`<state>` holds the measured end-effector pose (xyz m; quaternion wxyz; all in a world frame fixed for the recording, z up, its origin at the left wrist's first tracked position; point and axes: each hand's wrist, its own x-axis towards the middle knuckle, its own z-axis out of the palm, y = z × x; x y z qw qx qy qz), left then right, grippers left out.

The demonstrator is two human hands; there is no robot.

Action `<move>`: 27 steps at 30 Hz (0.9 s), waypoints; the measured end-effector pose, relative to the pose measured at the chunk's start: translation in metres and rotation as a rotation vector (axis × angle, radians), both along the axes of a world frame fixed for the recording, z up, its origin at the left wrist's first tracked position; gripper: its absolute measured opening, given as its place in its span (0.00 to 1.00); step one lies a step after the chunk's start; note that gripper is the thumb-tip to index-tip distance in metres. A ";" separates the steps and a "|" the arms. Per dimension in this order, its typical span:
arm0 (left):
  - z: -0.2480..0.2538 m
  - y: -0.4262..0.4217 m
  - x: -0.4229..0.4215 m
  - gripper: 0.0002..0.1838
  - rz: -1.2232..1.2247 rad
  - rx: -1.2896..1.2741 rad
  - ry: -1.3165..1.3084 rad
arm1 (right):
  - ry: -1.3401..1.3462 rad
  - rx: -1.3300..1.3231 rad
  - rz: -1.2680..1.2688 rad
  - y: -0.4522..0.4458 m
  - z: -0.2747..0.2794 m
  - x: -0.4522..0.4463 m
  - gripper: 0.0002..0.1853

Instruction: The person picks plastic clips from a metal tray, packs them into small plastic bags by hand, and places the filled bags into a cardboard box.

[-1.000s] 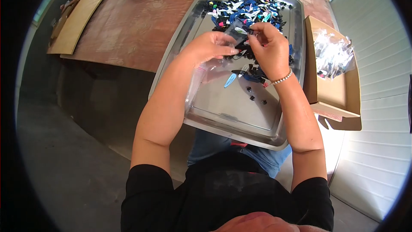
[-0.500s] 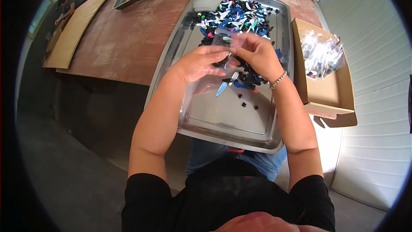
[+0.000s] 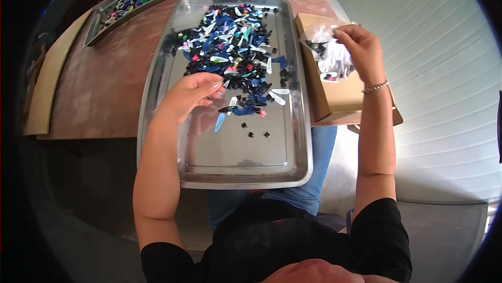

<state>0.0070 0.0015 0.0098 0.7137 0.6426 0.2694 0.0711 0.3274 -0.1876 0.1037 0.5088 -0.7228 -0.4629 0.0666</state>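
Over the near-left edge of a heap of hair clips (image 3: 235, 47) hovers my left hand (image 3: 191, 94), its fingers loosely bent and apart with nothing in them. The heap lies in a large steel tray (image 3: 235, 170) and mixes black, blue and white clips with small pink and yellow pieces. My right hand (image 3: 361, 50) is at the cardboard box, thumb and fingers pinched on a clear plastic bag (image 3: 317, 40) with black clips inside. Below that hand are other filled clear bags (image 3: 337, 66), partly overlapped by the held one. A light-blue snap clip (image 3: 219, 122) lies apart from the heap.
The open cardboard box (image 3: 334, 102) stands right of the tray on the reddish wooden table (image 3: 125, 79). A second steel tray (image 3: 94, 26) of colourful clips is at the far left. Along the left edge runs a wooden board (image 3: 57, 79). A pale ribbed wall (image 3: 434, 74) rises on the right.
My hands have parted. The right one has moved from above the tray to the box with the bag; the left has let go of it and stays over the tray. The view has shifted right.
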 end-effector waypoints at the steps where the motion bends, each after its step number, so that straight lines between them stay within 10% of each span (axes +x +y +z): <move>1: 0.002 -0.002 0.001 0.20 -0.002 0.018 0.033 | 0.049 -0.002 -0.004 -0.009 0.005 0.011 0.07; 13: 0.004 -0.007 0.004 0.18 0.001 0.051 0.040 | -0.263 -0.476 -0.374 -0.081 -0.007 0.153 0.12; 18: 0.005 -0.009 0.005 0.18 0.008 0.058 0.047 | -0.269 -0.201 -0.555 -0.065 -0.035 0.162 0.16; 27: 0.004 -0.007 0.004 0.20 0.061 0.179 0.026 | -0.239 -0.119 0.062 0.010 -0.012 0.010 0.10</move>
